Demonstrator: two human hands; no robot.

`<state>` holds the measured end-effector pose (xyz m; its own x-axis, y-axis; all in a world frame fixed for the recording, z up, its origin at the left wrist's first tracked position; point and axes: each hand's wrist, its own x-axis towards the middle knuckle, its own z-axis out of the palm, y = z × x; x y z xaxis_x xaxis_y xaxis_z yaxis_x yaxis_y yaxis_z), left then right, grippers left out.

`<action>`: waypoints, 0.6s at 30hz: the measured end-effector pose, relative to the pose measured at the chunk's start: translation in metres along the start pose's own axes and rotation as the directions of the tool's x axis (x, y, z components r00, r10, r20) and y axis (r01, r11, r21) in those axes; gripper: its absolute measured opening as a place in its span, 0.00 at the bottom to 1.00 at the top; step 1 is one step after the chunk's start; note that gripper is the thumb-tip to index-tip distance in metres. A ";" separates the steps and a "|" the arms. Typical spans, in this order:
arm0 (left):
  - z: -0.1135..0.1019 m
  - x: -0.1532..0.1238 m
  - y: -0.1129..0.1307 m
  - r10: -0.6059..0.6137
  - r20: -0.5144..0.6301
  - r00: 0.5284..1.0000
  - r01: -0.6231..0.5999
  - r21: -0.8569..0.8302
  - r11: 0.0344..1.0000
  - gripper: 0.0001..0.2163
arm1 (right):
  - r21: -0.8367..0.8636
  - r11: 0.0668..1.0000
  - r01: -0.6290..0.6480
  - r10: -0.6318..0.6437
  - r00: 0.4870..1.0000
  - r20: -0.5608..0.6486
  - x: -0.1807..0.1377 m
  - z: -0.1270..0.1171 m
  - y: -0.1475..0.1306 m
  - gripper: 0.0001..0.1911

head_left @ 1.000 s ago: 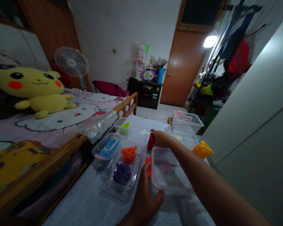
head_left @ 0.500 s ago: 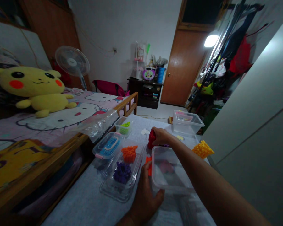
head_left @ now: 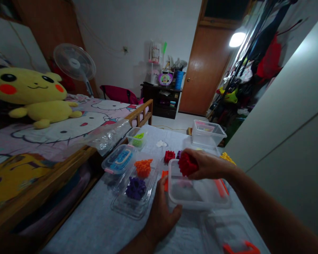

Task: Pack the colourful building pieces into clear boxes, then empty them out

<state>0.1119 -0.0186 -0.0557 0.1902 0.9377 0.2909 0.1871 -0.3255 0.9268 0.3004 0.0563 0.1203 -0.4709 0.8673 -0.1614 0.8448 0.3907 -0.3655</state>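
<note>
The desk (head_left: 82,215) is being covered by a pale cloth, on which the containers are being supported. A clear box (head_left: 198,205), uncovered, is being kept close to the body and between both hands, presumably so that it is being reached easily from either side. To its left, a clear tray (head_left: 129,211) is being occupied by an orange piece and a purple piece, which are probably being prevented from straying by its walls.

The box's near left corner is being framed by the left hand (head_left: 161,215), apparently for steadiness; whether it is being gripped or merely braced cannot be told.

By the right hand (head_left: 205,164), a red piece (head_left: 187,164) is being grasped, thumb below and fingers above. Its right end is being hidden among the fingers, while its bumpy left side is being left exposed beyond their tips. It is being held at the box's far left rim as seen from the head; its exact height cannot be judged. Beyond that rim, a smaller red block (head_left: 169,156) is being left untouched on the desk.

The orange piece (head_left: 143,168) is being set farther back than the purple piece (head_left: 135,188).
</note>
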 end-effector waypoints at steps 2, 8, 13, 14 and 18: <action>0.001 0.000 -0.001 0.004 -0.006 1.000 -0.004 0.002 1.000 0.36 | -0.036 0.999 -0.018 0.021 0.996 0.087 -0.010 0.019 0.002 0.28; 0.001 -0.001 -0.003 -0.012 0.002 1.000 0.012 -0.013 1.000 0.37 | -0.197 0.980 0.035 0.007 0.978 0.210 0.009 0.085 0.009 0.24; 0.001 -0.003 -0.003 -0.015 0.017 1.000 0.016 -0.008 1.000 0.38 | -0.211 0.975 0.063 -0.030 0.987 0.158 0.019 0.109 0.007 0.24; 0.001 -0.003 -0.002 -0.010 0.016 1.000 0.010 -0.009 1.000 0.38 | -0.218 0.974 0.065 -0.034 0.989 0.142 0.020 0.110 0.006 0.25; 0.000 -0.002 0.000 0.007 0.014 1.000 -0.007 -0.019 1.000 0.36 | -0.246 0.967 0.064 -0.039 0.994 0.106 0.020 0.114 0.006 0.27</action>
<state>0.1114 -0.0205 -0.0561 0.2050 0.9335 0.2943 0.1671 -0.3297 0.9292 0.2675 0.0409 0.0100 -0.5277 0.8140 -0.2429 0.8494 0.5094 -0.1381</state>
